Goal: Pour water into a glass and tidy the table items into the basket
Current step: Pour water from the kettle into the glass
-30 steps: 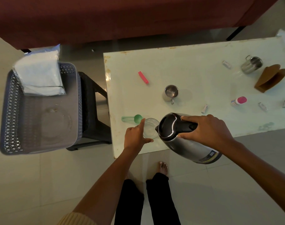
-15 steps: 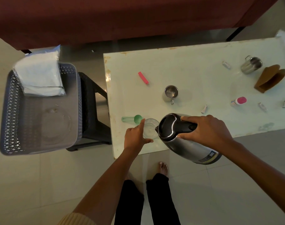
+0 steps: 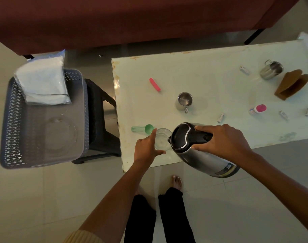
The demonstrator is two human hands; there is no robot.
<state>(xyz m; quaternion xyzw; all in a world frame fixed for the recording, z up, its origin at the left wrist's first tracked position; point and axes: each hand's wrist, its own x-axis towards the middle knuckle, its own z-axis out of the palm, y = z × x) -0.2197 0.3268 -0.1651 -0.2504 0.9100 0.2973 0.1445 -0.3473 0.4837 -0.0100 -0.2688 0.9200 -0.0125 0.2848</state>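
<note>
Pouring looks like the step in hand: right hand [image 3: 223, 142] is wrapped tight round the black handle of the kettle [image 3: 202, 151], which is tipped w/ its spout over the glass [image 3: 162, 139]. Left hand [image 3: 147, 149] cups the glass's side, fingers curved round it, steadying it near the front edge of the table [image 3: 211, 76]. Can't tell how much water is in the glass, it's clear and partly hidden by the spout; no stream is visible.

Judging by the layout, the tidy part hasn't started on the table: green scoop [image 3: 143, 128] lies just beside the glass, steel cup [image 3: 184, 100] stands further in and looks empty, pink clip [image 3: 155, 84] beyond it. Off to the right: pink-capped bottle [image 3: 257, 109], several small vials, e.g. one [image 3: 220, 118] near the kettle, a brown holder [image 3: 292, 84], and a second steel mug [image 3: 271, 70] at the far side, contents not visible.

Basket [image 3: 11, 120] sits on a dark stool left of the table, well apart from the items. It holds a white packet [image 3: 42, 81] at its far end, plus what may be a clear plate on the bottom; rest is bare.

So approx: pour under way, nearly all tidying left.
</note>
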